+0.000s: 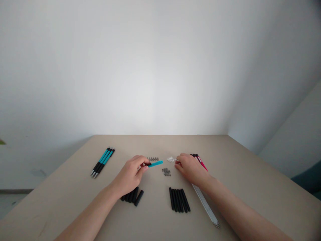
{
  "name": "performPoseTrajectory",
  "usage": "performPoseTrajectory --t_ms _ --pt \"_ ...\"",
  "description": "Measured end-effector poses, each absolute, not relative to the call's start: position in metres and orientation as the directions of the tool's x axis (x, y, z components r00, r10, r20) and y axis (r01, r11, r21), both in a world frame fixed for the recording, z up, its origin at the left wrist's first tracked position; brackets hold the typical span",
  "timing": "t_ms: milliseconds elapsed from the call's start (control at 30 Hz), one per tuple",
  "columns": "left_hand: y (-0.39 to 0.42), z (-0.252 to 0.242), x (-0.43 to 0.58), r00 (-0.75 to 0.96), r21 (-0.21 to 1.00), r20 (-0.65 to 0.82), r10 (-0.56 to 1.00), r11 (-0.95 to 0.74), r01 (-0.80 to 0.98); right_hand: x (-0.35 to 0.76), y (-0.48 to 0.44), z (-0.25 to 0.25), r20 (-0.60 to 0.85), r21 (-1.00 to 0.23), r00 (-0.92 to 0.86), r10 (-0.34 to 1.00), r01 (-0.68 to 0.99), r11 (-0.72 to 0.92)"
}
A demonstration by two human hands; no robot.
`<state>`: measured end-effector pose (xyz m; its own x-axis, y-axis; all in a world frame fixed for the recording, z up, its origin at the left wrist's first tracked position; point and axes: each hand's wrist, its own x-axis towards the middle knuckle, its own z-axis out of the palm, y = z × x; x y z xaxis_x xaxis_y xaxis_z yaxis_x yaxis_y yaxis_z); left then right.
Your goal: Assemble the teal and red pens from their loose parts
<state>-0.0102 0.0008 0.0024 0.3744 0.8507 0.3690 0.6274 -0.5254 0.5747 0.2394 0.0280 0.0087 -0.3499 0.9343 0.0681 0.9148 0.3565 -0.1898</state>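
Note:
My left hand (131, 171) is closed around a blue pen barrel (155, 163), whose open end points right over the table. A dark section of the pen shows between the fingers. My right hand (187, 165) pinches a thin white rod (175, 159), partly hidden by the fingers, beside a small heap of white plastic pieces (170, 159). Several springs (153, 159) lie in a row just beyond the blue barrel. Between the hands sits a pile of small grey metal parts (166, 172).
Blue-and-black pens (103, 161) lie at the left. Short black tubes (138, 197) lie under my left wrist, longer black tubes (179, 200) at front centre. White pen refills (206, 207) and pink-and-black pen parts (201, 162) are partly behind my right arm. A wall (155, 73) stands behind.

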Motion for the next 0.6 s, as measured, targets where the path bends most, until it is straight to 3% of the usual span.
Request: performPoseTrajectory --t_ms 233,433,600 --pt "-0.001 0.006 -0.009 0.374 0.586 0.341 0.862 -0.507 0.633 0.236 0.025 0.013 0.144 -0.245 -0.335 0.931 0.9 0.362" --pt "0.0 0.005 -0.008 0.365 0.603 0.312 0.877 -0.48 0.638 0.231 0.012 0.023 0.364 -0.549 -0.289 0.885 0.701 0.455" --pt "0.0 0.004 -0.009 0.372 0.604 0.309 0.875 -0.483 0.634 0.226 0.002 0.028 0.481 -0.513 -0.347 0.805 0.634 0.579"
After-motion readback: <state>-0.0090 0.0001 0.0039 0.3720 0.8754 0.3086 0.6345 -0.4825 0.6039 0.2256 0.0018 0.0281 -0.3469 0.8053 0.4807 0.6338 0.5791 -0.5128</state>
